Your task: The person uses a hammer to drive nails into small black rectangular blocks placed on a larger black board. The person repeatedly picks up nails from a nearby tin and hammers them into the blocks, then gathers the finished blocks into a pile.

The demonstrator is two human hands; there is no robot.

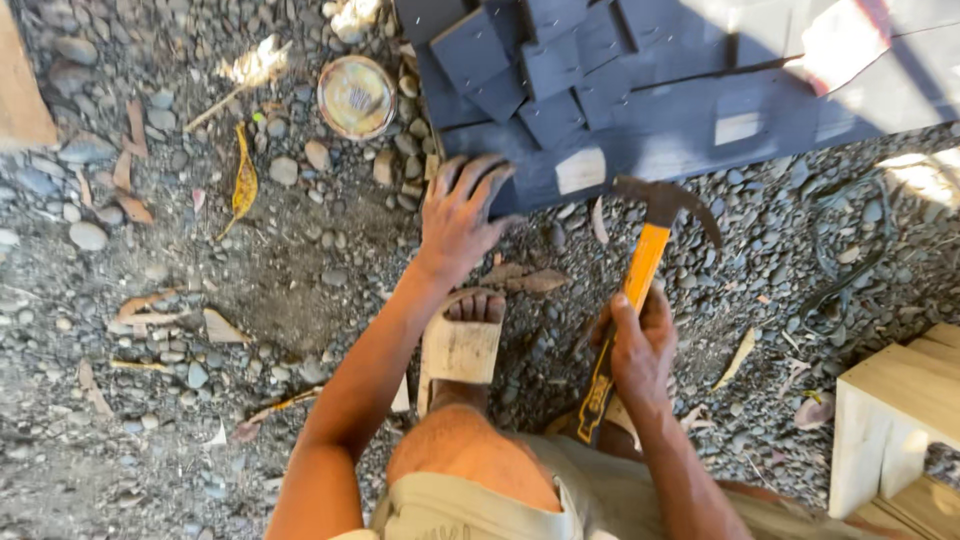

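We see our right hand (pixel 640 345) gripping the hammer (pixel 640 290), handle running up toward the panel (pixel 640 140), head just below its edge; left hand (pixel 462 215) lies open, pressing that edge.

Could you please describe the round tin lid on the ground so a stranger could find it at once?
Start at the dark painted wooden panel lying on the gravel, then look just left of its stacked corner. The round tin lid lies flat among grey pebbles, the only circular, rusty-gold thing there.

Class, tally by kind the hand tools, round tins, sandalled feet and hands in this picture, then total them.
Hammer: 1
Tin: 1
Sandalled foot: 1
Hands: 2, left hand and right hand
Total: 5
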